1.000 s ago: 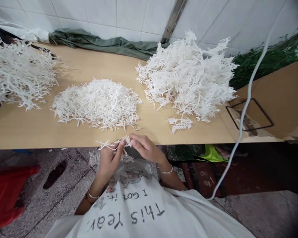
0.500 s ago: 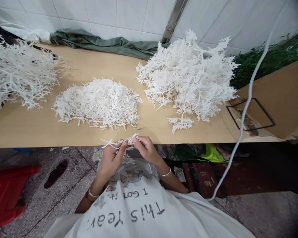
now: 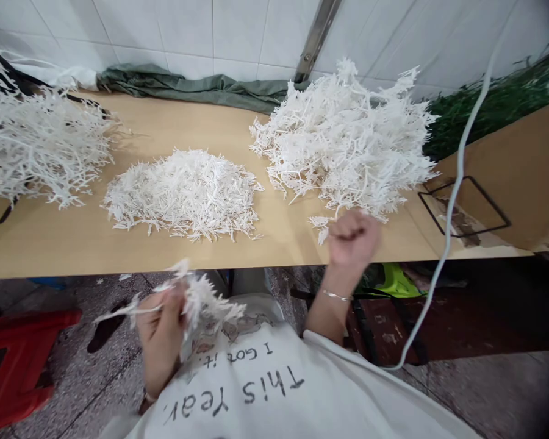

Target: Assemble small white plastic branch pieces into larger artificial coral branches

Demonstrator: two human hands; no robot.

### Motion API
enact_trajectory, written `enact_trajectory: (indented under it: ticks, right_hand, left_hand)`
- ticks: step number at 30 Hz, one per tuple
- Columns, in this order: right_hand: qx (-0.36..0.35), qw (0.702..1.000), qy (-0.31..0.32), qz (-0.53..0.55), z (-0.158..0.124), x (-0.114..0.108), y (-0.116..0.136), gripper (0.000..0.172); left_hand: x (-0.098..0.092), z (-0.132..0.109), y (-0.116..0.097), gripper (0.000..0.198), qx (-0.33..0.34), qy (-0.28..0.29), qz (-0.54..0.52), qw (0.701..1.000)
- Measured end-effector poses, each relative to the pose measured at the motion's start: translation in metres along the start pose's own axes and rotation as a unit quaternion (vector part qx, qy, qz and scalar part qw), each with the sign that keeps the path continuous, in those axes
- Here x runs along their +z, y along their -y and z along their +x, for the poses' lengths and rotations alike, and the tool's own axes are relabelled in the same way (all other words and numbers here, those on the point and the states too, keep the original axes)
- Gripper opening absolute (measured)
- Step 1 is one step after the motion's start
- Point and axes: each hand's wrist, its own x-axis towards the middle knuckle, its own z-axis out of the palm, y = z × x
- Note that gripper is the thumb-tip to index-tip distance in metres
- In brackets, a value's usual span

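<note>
My left hand [image 3: 161,335], low in front of the white shirt, is closed on a white plastic branch [image 3: 213,302]. Its fine twigs spread to the right, and a longer stem sticks out to the left. Over the board's front edge at the right, my right hand [image 3: 354,241] is curled like a fist and a little blurred; what is in its fingers, if anything, is hidden. It covers part of a small white sprig [image 3: 319,224] on the board. Just behind it rises a large heap of white branches [image 3: 348,140]. A lower heap of short white twigs [image 3: 187,195] lies mid-board.
More white branches [image 3: 41,146] are piled at the far left of the tan board [image 3: 283,247]. A green cloth [image 3: 196,88] lies along the tiled wall. A white cable [image 3: 460,164] hangs at the right, before a cardboard flap [image 3: 516,164]. A red stool [image 3: 22,366] stands at lower left.
My hands have parted. The left has moved down and left with the white branch; the right has let go of it and moved right to the small sprig by the large heap.
</note>
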Motion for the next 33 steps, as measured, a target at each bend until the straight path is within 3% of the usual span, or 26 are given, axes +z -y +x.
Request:
enact_trajectory:
  ticks: [2,3,5,7,10,15,17,19,21,24,27,31,33]
  right_hand:
    - [-0.023,0.999,-0.029,-0.006,0.007,-0.019,0.010,0.046]
    - [-0.002,0.999,-0.032,-0.021,0.006,-0.022,0.009,0.044]
    - [0.053,0.993,0.014,-0.103,0.001,-0.012,-0.003,0.045]
    - [0.062,0.972,0.093,-0.205,-0.005,0.011,-0.023,0.042]
    - [0.057,0.904,0.208,-0.368,-0.003,0.049,-0.050,0.043]
    - [0.020,0.802,0.172,-0.571,0.014,0.084,-0.075,0.052]
    - [0.038,0.783,0.148,-0.603,0.016,0.087,-0.081,0.051]
    - [0.028,0.801,0.115,-0.588,0.014,0.085,-0.084,0.045]
    - [-0.009,0.846,0.095,-0.525,0.009,0.082,-0.081,0.043]
    - [-0.030,0.908,0.193,-0.371,-0.003,0.078,-0.067,0.039]
    - [-0.002,0.907,0.315,-0.280,-0.015,0.081,-0.053,0.035]
    - [0.010,0.903,0.300,-0.307,-0.025,0.092,-0.054,0.033]
    - [0.002,0.910,0.292,-0.294,-0.029,0.097,-0.059,0.038]
  left_hand:
    - [-0.007,-0.001,-0.003,0.043,0.001,-0.097,-0.035,0.995]
    - [-0.006,0.001,-0.005,0.044,0.002,-0.097,-0.039,0.995]
    - [0.002,0.009,-0.007,0.047,0.014,-0.036,-0.027,0.999]
    - [0.014,0.019,-0.007,0.047,0.037,0.039,-0.004,0.999]
    - [0.026,0.032,-0.003,0.050,0.059,0.126,0.023,0.990]
    - [0.022,0.045,0.010,0.051,0.029,0.139,0.017,0.990]
    - [0.020,0.049,0.013,0.052,0.022,0.139,0.018,0.990]
    - [0.020,0.051,0.012,0.052,0.022,0.140,0.023,0.990]
    - [0.021,0.052,0.010,0.053,0.027,0.139,0.037,0.989]
    - [0.025,0.051,0.005,0.054,0.042,0.139,0.068,0.987]
    - [0.027,0.049,0.001,0.054,0.070,0.154,0.103,0.980]
    - [0.029,0.044,-0.002,0.051,0.094,0.182,0.142,0.968]
    - [0.032,0.040,-0.003,0.051,0.093,0.156,0.143,0.973]
